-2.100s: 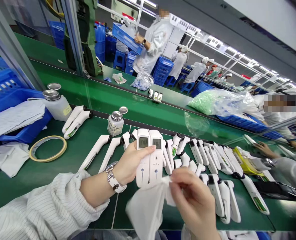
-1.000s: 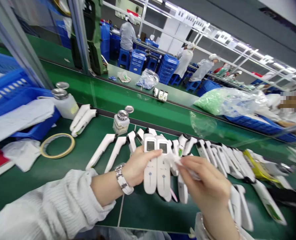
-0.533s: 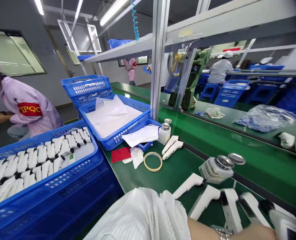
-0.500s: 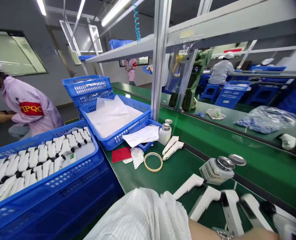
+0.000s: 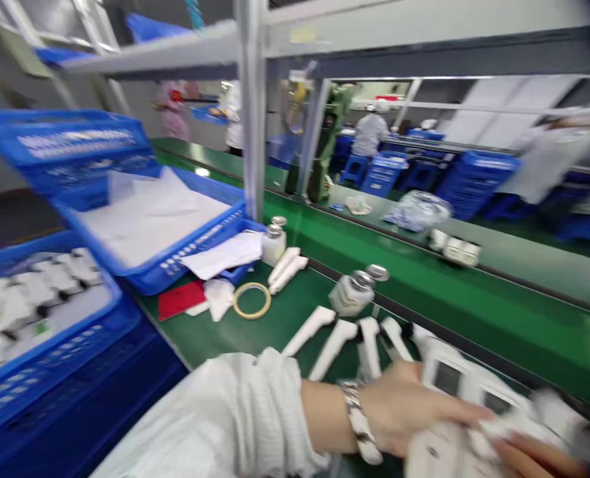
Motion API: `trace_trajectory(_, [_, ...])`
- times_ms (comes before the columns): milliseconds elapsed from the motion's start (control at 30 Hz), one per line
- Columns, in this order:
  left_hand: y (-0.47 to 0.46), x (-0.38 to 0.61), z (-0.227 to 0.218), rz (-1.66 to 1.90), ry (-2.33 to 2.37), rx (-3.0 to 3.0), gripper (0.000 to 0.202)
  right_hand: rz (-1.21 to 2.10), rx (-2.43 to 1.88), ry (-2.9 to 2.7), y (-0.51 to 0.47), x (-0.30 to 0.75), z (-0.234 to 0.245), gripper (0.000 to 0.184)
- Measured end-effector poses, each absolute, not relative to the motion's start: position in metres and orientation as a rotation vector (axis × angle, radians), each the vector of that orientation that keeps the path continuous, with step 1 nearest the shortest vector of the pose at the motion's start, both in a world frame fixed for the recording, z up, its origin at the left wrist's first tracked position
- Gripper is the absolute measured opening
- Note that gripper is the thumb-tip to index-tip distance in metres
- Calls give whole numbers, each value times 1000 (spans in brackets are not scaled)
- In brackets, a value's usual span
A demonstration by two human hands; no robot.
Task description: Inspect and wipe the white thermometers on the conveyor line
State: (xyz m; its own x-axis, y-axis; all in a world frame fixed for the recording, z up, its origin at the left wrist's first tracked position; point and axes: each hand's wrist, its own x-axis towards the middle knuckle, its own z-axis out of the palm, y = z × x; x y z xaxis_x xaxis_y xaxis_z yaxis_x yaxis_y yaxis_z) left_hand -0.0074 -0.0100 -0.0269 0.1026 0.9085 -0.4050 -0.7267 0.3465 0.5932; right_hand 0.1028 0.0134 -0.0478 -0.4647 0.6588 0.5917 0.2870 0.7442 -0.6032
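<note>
My left hand, with a watch on the wrist, grips two white handheld thermometers with small screens, side by side at the lower right. Only a sliver of my right hand shows at the bottom right corner, blurred, against a white cloth by the devices. More white thermometers lie in a row on the green bench beyond my wrist. The whole picture is smeared by motion.
A dispenser bottle stands behind the row, a second bottle and a tape ring further left. Blue crates hold white sheets and more devices at the left. A green conveyor runs behind; people work beyond it.
The view has swung back to the right from the crates, bringing my left hand and the two thermometers into sight again. The person in pink at the left is out of view.
</note>
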Motion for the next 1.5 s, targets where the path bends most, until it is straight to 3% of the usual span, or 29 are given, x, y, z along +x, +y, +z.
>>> trace_trajectory(133, [-5, -14, -20, 1176, 712, 320, 33, 416, -850, -2358, -34, 165, -21, 21])
trace_trajectory(300, [3, -25, -20, 1177, 660, 367, 21, 788, -922, -2810, -66, 151, -19, 34])
trace_trajectory(533, [-2, -25, -21, 1102, 641, 400, 18, 1055, -1009, -2652, -74, 172, -21, 34])
trace_trajectory(600, [-3, -22, -22, 1087, 629, 397, 18, 938, -916, -2550, -74, 178, -11, 31])
trace_trajectory(767, [-8, -15, -23, 1036, 612, 378, 19, 165, -980, -2025, -58, 164, 3, 32])
trace_trajectory(833, [-10, -12, -24, 1048, 600, 371, 20, 20, -968, -2026, -47, 150, -1, 32])
trace_trajectory(933, [-11, -10, -25, 1086, 605, 346, 8, 138, -909, -2339, -41, 129, -10, 30])
trace_trajectory(1267, [-9, -17, -18, 1093, 650, 364, 12, 1139, -629, -3014, -72, 132, 14, 15])
trace_trajectory(1400, [-9, -16, -20, 1085, 646, 361, 14, 1096, -641, -2800, -70, 145, 36, 15])
trace_trajectory(1500, [-10, -14, -22, 1082, 634, 358, 15, 679, -813, -2423, -65, 150, 39, 23])
